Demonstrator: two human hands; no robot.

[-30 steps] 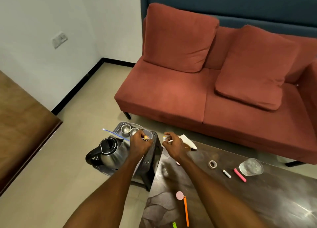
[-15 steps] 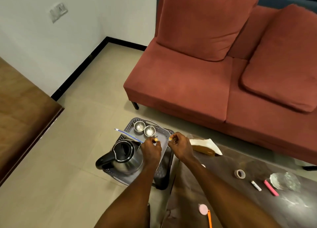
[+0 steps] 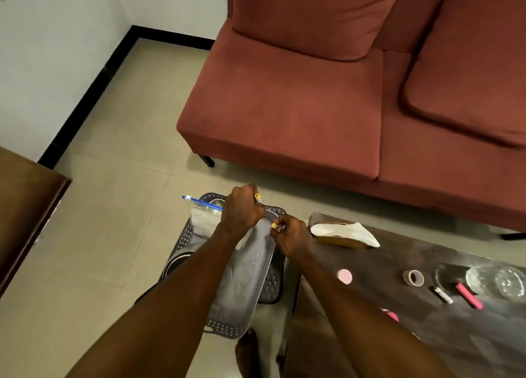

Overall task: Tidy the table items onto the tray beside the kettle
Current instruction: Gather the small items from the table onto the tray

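Note:
A grey perforated tray (image 3: 242,315) sits on a low stand left of the dark table (image 3: 370,349). The steel kettle (image 3: 182,259) on it is mostly hidden under my left forearm. My left hand (image 3: 242,212) hovers over the tray's far end. It grips a clear zip bag (image 3: 203,215) with a blue seal, plus a small yellow-capped cylinder (image 3: 257,196). Close to its right, over the tray's right rim, my right hand (image 3: 293,238) pinches a second small yellow-capped cylinder (image 3: 274,225).
On the table lie a white cloth over a wooden box (image 3: 344,232), a pink disc (image 3: 344,276), a tape roll (image 3: 413,278), a small white stick (image 3: 441,293), a pink bar (image 3: 469,295) and a glass bowl (image 3: 496,281). A red sofa (image 3: 299,116) stands behind. A wooden tabletop (image 3: 25,207) is at the left.
The view has tilted down and drawn closer. Both hands have come further over the tray, with the right hand leaving the table corner. The kettle has slipped under my left arm.

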